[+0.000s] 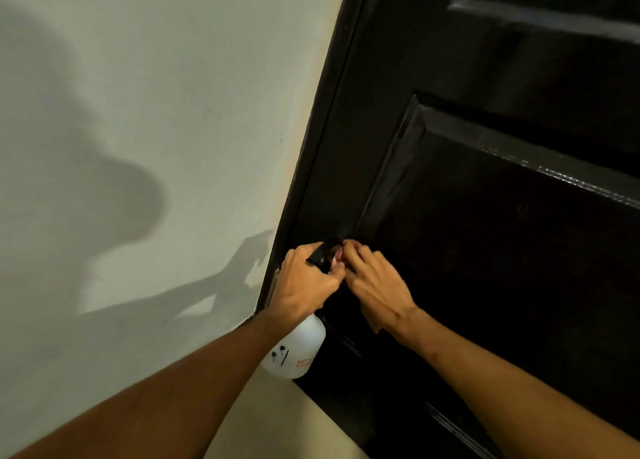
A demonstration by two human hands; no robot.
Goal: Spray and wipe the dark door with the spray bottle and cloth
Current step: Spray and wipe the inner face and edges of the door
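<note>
Head camera looks down along two bare forearms that reach toward a dark door (485, 268), which fills the right side of the picture. The left hand (304, 283) grips the spray bottle (298, 349) at its neck, with the fingers curled around it just under the black spray head (321, 252). The milky white body of the bottle hangs below the wrist and shows some black marks and a small red label. The bottle is held close in front of the left edge of the door, near the corner of a raised panel (502, 216). The right hand (377, 287) is just beside the left one, and its fingertips (349, 250) are at the nozzle end of the spray head. This part is blurred, so I cannot tell if the fingers pinch the nozzle or only touch it. On the left is a pale wall (138, 95), and on it fall the shadows (138, 209) of the person and of the arm with the bottle.
</note>
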